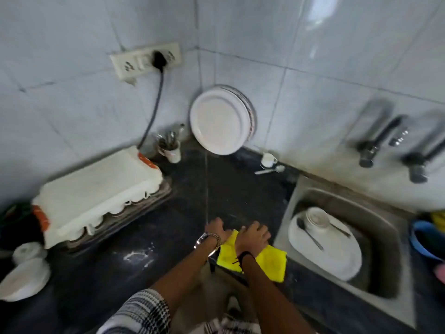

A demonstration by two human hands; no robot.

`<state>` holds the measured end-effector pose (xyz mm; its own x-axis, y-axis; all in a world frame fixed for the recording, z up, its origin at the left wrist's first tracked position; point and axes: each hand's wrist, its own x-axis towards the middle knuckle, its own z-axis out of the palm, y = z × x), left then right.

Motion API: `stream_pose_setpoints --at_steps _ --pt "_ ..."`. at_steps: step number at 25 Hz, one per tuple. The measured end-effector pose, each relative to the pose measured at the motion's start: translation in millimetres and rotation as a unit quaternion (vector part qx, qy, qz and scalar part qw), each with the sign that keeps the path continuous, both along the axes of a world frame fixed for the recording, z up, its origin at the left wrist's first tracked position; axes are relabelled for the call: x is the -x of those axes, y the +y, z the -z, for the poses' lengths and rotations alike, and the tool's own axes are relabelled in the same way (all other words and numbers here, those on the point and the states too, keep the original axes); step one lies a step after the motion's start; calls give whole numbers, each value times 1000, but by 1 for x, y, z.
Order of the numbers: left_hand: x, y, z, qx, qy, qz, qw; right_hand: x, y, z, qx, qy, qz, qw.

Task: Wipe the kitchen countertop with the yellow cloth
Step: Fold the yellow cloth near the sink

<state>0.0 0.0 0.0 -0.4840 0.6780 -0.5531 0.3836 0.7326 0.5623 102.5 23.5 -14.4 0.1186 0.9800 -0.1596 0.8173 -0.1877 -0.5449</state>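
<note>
On the dark countertop (192, 189) edge beside the sink (301, 189), one yellow cloth (272, 261) lies under two flat, unclenched hands: right hand (254, 236) atop, left hand (216, 230) touching. Bare counter stretches beyond.

— What colours?
— Bright yellow cloth (269, 262) on a black desk (168, 227); white plates (220, 121).
— Patterns?
— Black-and-white checked sleeve (142, 312); blue tub (423, 239) beside the grey sink (390, 213).
</note>
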Motion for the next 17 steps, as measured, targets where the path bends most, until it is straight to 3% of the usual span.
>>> stream_pose_setpoints --at_steps 3,5,9,13,17 --pt "-23 0 13 85 -11 57 995 -56 -6 9 122 -56 170 976" --pt "-29 -1 21 120 -26 62 990 -87 -14 17 192 -21 186 963" --pt "-21 6 35 132 -92 48 986 -102 -8 29 230 162 159 946" --pt "3 -9 26 54 -189 -68 978 -67 5 8 230 215 84 946" --pt "59 -50 4 -35 -158 -196 967 20 2 -19 203 218 -91 950"
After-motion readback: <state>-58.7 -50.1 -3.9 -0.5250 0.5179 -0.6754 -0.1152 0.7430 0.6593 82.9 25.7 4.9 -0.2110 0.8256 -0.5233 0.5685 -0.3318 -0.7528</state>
